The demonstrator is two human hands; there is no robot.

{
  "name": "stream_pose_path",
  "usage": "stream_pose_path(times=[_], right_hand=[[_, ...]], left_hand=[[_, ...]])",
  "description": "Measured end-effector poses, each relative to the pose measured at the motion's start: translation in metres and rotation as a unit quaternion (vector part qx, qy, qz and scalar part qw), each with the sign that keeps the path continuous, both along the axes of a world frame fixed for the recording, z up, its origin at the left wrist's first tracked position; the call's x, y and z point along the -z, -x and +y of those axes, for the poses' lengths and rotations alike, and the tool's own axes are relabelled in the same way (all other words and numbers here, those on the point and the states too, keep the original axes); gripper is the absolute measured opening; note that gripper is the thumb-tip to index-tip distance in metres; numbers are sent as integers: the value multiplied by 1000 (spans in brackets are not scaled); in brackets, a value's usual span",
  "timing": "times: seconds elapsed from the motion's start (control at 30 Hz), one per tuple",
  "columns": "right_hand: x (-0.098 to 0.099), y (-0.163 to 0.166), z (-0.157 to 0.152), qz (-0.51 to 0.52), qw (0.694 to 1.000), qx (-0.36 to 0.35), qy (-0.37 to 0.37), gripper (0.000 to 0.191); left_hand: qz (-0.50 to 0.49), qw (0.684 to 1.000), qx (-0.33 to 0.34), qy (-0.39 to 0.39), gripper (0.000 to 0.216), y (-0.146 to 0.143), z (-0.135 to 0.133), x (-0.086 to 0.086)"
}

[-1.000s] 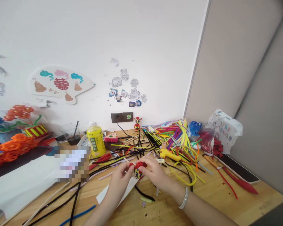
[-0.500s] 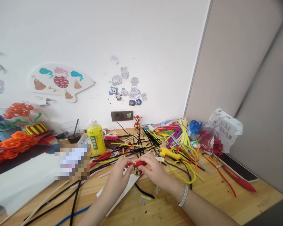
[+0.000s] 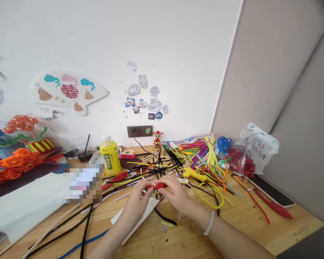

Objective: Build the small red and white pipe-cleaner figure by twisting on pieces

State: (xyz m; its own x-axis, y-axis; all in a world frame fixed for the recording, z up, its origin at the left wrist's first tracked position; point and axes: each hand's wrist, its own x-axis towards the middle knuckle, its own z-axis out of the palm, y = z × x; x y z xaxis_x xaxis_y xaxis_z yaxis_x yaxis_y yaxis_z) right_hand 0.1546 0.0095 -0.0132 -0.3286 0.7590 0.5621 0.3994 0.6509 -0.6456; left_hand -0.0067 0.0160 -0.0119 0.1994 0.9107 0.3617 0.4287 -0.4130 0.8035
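Between my fingers is a small pipe-cleaner figure (image 3: 158, 194) with a red top and a yellow and black body; its far side is hidden. My left hand (image 3: 139, 194) pinches the red part from the left. From the right, my right hand (image 3: 175, 194) closes on it, thumb against the body and fingers over the top. A white sheet (image 3: 140, 219) lies beneath my hands, with a black pipe cleaner (image 3: 165, 218) beside it. Against the wall stands a similar finished-looking figure (image 3: 157, 139) with a red hat.
A yellow glue gun (image 3: 194, 175) and scissors (image 3: 199, 158) lie among many coloured pipe cleaners (image 3: 212, 154). A yellow drink bottle (image 3: 109, 158) and a plastic cup (image 3: 83, 154) stand left. At right are a phone (image 3: 272, 190) and a plastic bag (image 3: 259, 147).
Both hands stay on the figure with only slight finger shifts. The whole view has moved very slightly.
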Motion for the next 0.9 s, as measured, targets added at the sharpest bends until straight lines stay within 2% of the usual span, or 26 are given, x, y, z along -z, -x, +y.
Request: stream_pose_path(times=[0.77,0.9], right_hand=[[1,1,-3,19,1000,3,15,16],[0,1,-4,21,1000,5,15,16]], left_hand=[[-5,999,-17,-27,18,-3,-4,0],[-9,1000,-13,-6,20,-2,-3,-1]])
